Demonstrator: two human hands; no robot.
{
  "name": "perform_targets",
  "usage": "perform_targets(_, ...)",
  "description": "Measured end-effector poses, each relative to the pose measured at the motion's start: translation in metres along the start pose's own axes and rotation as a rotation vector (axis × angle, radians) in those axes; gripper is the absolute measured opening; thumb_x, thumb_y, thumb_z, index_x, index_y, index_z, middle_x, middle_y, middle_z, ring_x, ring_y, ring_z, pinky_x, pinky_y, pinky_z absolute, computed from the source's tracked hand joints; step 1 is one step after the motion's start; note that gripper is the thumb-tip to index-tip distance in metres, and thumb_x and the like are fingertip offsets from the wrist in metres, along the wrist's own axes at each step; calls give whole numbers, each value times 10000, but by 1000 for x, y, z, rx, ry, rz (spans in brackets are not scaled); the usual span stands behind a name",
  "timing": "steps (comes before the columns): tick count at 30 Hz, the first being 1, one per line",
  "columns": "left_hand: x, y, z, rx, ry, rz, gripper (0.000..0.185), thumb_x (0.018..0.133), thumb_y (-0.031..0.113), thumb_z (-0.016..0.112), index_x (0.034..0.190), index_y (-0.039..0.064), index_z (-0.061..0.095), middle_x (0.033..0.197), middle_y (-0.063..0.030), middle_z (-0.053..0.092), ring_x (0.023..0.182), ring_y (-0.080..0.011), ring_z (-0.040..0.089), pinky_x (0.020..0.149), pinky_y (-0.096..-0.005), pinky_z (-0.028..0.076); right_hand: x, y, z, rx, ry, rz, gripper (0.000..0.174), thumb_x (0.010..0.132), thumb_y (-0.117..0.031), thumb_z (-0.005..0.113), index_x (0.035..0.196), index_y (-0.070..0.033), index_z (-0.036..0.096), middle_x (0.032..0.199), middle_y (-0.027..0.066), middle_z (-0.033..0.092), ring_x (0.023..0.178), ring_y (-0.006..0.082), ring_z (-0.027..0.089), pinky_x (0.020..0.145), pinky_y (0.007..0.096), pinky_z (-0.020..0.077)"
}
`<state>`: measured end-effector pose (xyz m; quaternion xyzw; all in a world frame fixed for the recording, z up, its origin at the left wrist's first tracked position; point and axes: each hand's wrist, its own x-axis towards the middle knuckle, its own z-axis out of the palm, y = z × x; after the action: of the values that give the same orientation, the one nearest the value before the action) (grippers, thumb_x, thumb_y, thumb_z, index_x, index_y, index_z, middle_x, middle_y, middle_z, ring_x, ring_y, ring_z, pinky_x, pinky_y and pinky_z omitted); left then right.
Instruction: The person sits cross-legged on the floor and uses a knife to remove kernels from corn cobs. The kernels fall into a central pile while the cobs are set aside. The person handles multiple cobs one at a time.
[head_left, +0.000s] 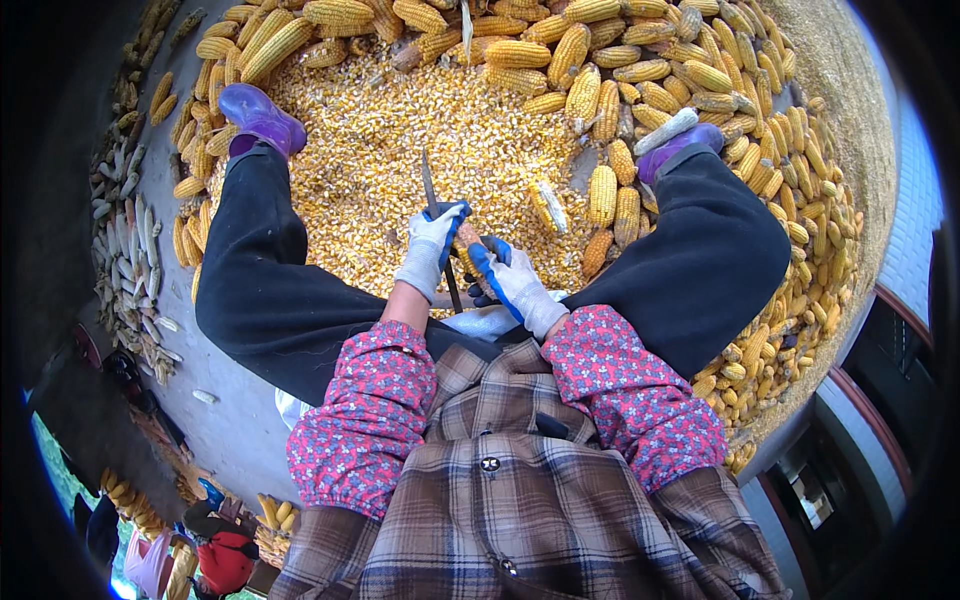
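Note:
My left hand (433, 246), in a white knit glove with blue coating, is closed around a long, pointed dark metal rod (430, 184). The rod's tip points away from me and its lower end reaches down between my thighs. A partly stripped corn cob (468, 237) slants between the hands, its far end close to my left fingers. My right hand (511, 274), gloved alike, grips the cob's nearer part and hides much of it. Loose corn kernels (360, 172) spread in a thick layer between my legs. A partly shelled cob (550, 206) lies on them at the right.
Whole ears of corn (592, 94) heap around the kernels at the back and right. A bare cob (666, 132) rests against my right purple boot (679, 150). Stripped cobs (135, 247) lie on the concrete floor (225, 397) at left. A person in red (226, 559) is at lower left.

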<state>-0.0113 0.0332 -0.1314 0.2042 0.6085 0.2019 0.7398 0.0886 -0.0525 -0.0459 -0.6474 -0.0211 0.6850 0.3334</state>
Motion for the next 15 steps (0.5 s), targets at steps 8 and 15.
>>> perform_targets(8,-22,23,25,167,186,-96,200,756,208,660,839,31,614,713,-87,631,539,-164,575,504,-275,469,5,11,-9,-313,33,124,433,789,-367,584,1047,-25,523,850,150,597,671,227,611,524,326,505)
perform_targets(15,-9,6,10,-11,104,-76,392,774,311,631,1065,77,512,863,-132,600,717,-256,608,606,-392,511,28,24,11,-923,192,-211,453,795,-387,473,1089,-43,490,1019,202,548,948,342,525,829,417,407)
